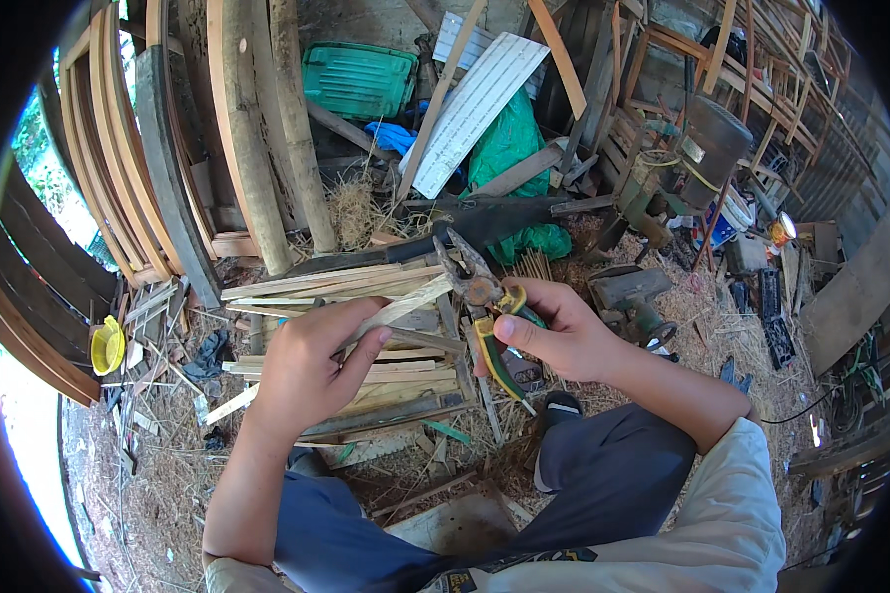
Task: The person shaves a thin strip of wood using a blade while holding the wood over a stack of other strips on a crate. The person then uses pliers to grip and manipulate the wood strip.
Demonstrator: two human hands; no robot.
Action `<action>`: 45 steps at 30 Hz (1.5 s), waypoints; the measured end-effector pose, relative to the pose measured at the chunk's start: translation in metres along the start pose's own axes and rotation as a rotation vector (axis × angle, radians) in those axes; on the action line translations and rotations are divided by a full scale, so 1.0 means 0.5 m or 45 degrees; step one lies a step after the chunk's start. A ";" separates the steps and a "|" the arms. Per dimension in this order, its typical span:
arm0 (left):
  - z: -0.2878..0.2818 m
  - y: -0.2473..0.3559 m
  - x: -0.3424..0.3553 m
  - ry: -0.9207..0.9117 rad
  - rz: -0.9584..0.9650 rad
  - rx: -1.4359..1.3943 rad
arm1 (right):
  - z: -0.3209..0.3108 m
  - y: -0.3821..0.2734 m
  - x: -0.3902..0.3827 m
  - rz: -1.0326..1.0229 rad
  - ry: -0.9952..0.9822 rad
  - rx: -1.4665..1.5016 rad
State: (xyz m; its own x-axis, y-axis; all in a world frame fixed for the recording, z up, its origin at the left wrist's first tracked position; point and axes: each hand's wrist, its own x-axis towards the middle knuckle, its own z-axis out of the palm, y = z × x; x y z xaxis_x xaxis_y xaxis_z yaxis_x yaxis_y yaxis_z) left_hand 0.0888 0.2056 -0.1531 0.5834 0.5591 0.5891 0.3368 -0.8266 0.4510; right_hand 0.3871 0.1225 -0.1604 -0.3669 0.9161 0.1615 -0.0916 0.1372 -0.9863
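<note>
My left hand (316, 366) is closed on a thin, pale wooden strip (410, 304), thumb pressed along it, which slants up to the right. My right hand (554, 331) grips pliers (482, 290) with worn metal jaws and yellow-and-green handles. The jaws point up and to the left and are spread apart. The strip's far end reaches the pliers just below the jaws; I cannot tell whether it lies between them. Beneath my hands is a pile of similar wooden strips (425, 368) on a low stack of boards.
A dark machine with a cylindrical motor (712, 148) stands at the right. Beyond the pile lie a green plastic bin (359, 81), a white panel (480, 114) and long timbers (297, 128). A yellow bowl (108, 346) sits at the left. Shavings cover the floor (158, 494).
</note>
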 end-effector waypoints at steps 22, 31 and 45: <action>0.001 0.002 0.003 -0.034 -0.020 0.024 | -0.005 0.019 -0.007 0.032 0.031 0.054; 0.001 0.002 -0.001 -0.054 -0.033 0.051 | -0.008 0.024 -0.006 0.306 -0.078 0.324; 0.000 0.005 0.010 -0.118 -0.119 -0.085 | -0.006 0.017 -0.002 0.382 -0.438 0.799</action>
State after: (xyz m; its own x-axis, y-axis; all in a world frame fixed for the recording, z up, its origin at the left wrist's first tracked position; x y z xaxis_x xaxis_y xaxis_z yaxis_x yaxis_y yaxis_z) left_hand 0.0923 0.2062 -0.1489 0.6187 0.6226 0.4791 0.3450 -0.7633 0.5463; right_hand 0.3893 0.1238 -0.1690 -0.7164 0.6976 -0.0069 -0.4123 -0.4313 -0.8024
